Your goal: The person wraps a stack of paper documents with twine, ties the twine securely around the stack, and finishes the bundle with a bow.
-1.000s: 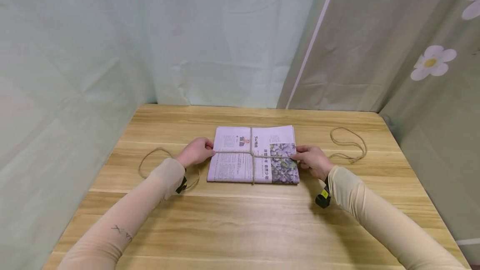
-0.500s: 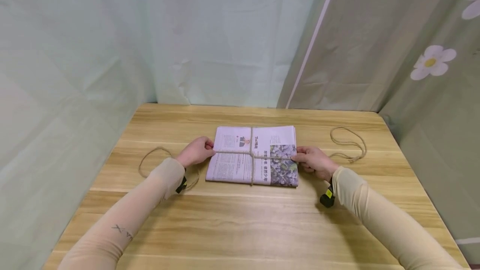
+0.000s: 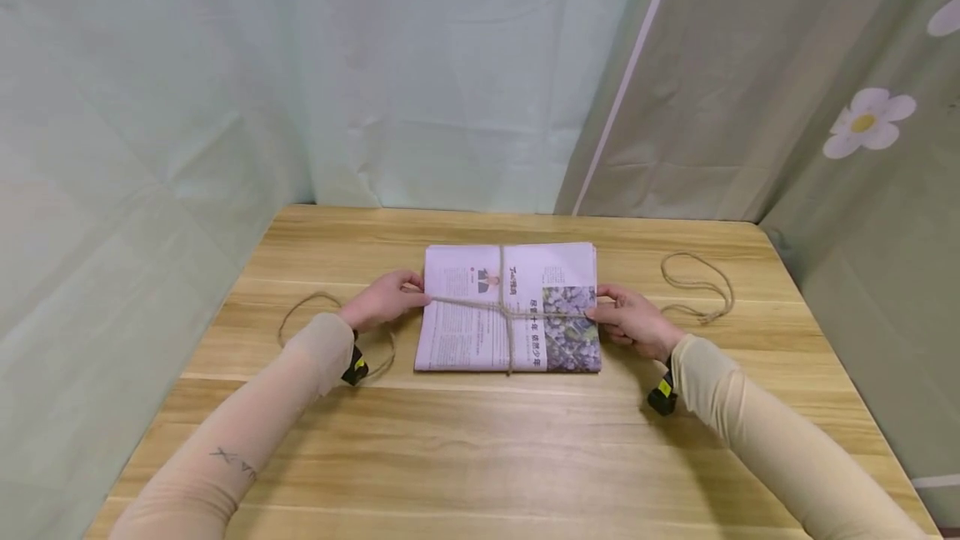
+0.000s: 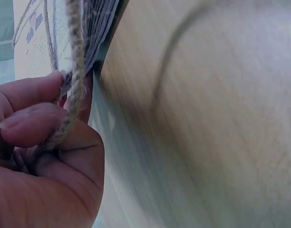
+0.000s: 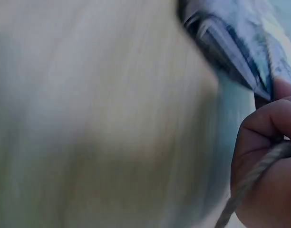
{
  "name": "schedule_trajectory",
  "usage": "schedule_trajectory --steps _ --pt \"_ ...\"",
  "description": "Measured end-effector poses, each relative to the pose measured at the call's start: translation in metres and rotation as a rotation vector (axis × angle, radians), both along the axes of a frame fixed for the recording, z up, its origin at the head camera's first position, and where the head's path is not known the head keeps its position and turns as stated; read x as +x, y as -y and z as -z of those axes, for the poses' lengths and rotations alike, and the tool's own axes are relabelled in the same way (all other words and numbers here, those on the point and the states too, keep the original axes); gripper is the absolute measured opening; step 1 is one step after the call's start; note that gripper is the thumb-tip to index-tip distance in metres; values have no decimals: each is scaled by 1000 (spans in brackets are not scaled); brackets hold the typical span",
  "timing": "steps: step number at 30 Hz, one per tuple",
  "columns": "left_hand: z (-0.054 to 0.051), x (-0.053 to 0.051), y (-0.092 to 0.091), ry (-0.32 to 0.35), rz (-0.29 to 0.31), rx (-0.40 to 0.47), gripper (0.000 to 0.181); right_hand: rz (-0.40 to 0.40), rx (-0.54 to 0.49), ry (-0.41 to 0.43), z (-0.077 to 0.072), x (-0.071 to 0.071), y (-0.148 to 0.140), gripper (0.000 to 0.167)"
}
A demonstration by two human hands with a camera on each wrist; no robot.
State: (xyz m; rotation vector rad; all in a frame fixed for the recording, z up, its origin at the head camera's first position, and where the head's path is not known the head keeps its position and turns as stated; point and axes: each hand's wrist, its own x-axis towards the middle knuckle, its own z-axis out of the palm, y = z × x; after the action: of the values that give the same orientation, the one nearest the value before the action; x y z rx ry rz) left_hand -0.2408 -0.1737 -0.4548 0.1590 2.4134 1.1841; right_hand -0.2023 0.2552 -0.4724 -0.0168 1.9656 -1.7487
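Observation:
A folded newspaper stack [image 3: 461,340] has twine [image 3: 511,340] crossed over its top. At its left edge my left hand [image 3: 384,300] pinches the twine and the stack's side. In the left wrist view, the twine [image 4: 76,57] runs through the curled fingers of my left hand [image 4: 50,142]. My right hand [image 3: 633,322] grips the opposite edge with the twine between its fingers. The right wrist view shows twine [image 5: 252,178] trailing from my right hand [image 5: 269,156], beside the stack's folded layers [image 5: 226,45]. The stack's underside is hidden.
Loose twine ends lie on the wooden table [image 3: 480,457], one looped at the right [image 3: 701,286], the other partly behind my left wrist [image 3: 300,304]. Pale curtains [image 3: 465,90] hang behind the table and at both sides.
The newspaper stack has shifted and turned slightly between my hands, its far edge now a little farther from me. My left hand has moved slightly left, and my right wrist slightly right.

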Motion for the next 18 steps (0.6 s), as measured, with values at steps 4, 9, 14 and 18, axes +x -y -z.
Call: schedule_trajectory --steps 4,9,14,18 --pt "0 3 1 3 12 29 32 -12 217 -117 -2 1 2 56" --pt "4 4 4 18 9 56 34 -67 396 -230 -2 -1 7 54" --pt "4 3 6 53 -4 81 33 -83 471 -272 -2 -1 8 54" --pt "2 2 7 86 -10 124 35 -85 455 -237 -3 -3 5 56"
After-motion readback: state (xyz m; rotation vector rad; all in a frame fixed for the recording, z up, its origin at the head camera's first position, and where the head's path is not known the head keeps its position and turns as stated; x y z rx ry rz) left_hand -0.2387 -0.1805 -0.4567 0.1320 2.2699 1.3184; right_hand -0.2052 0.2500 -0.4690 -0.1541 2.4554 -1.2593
